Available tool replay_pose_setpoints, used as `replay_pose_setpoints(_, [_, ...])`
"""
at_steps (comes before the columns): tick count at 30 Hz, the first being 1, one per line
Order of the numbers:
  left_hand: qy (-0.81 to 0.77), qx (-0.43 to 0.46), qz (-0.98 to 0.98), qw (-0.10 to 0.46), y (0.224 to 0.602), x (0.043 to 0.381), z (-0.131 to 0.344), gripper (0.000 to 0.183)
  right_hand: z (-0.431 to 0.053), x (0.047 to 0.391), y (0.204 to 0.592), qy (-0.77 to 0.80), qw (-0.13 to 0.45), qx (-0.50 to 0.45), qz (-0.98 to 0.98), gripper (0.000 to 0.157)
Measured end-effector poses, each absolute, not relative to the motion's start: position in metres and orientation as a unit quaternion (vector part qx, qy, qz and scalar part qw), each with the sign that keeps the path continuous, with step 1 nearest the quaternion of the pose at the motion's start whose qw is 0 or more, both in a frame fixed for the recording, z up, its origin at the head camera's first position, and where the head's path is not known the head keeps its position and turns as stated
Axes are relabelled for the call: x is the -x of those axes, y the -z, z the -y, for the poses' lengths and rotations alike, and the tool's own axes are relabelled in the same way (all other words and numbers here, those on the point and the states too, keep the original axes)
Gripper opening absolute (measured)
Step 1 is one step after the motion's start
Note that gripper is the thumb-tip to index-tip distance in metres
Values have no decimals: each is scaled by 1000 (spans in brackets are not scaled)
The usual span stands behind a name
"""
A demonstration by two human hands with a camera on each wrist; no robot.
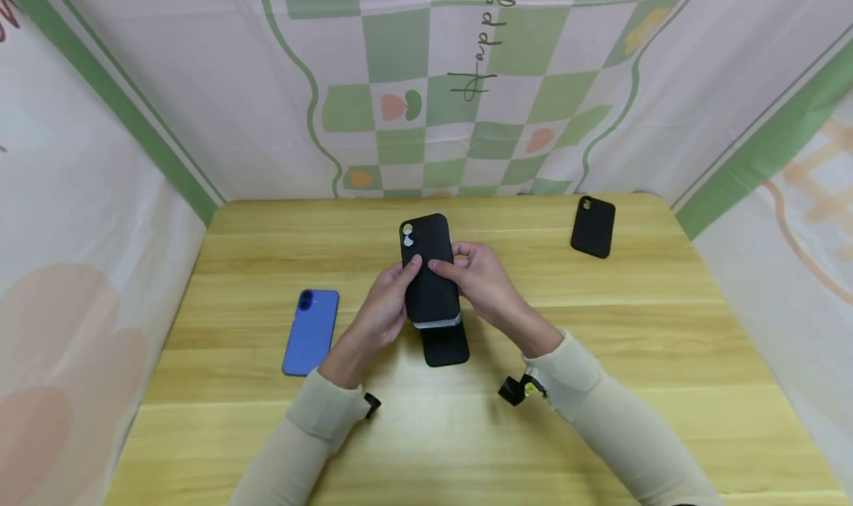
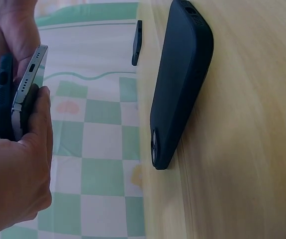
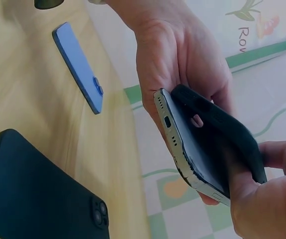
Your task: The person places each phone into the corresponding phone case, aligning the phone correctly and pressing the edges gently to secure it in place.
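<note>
Fingers of two hands, left hand (image 1: 386, 306) and right hand (image 1: 489, 282): both gripping one black phone case (image 1: 433, 293), angled against one silver-edged smartphone (image 3: 171, 132), above the surface (image 1: 600, 432). Beneath: one black-cased phone (image 1: 446, 348). Leftward: one blue smartphone (image 1: 310, 335). Far right: one spare case (image 1: 594, 230).

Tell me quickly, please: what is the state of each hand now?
Left hand: closed, holding a phone and a black case.
Right hand: closed, pinching that same black case.
</note>
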State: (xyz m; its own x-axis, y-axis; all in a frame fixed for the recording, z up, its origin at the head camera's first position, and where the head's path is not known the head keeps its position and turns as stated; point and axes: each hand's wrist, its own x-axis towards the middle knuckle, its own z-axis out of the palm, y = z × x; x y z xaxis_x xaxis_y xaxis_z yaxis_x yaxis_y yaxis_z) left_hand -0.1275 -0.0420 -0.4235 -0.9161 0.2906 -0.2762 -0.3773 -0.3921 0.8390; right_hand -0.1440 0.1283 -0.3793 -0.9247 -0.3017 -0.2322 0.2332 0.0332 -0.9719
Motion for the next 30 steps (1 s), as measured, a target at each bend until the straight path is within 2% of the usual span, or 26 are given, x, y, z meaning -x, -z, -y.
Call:
replay_pose_setpoints(9, [-831, 52, -516, 202, 423, 127, 44, 48, -130, 141, 379, 670, 199, 32, -715, 20])
replay_pose_setpoints(15, [-829, 56, -523, 190, 424, 127, 44, 47, -134, 140, 377, 630, 193, 38, -751, 31])
replay_pose_setpoints(21, [-825, 57, -532, 181, 425, 127, 44, 44, -142, 138, 374, 540, 136, 54, -829, 37])
replay_pose_setpoints(30, [-819, 67, -540, 182, 425, 127, 43, 41, -153, 136, 365, 451, 52, 121, -883, 21])
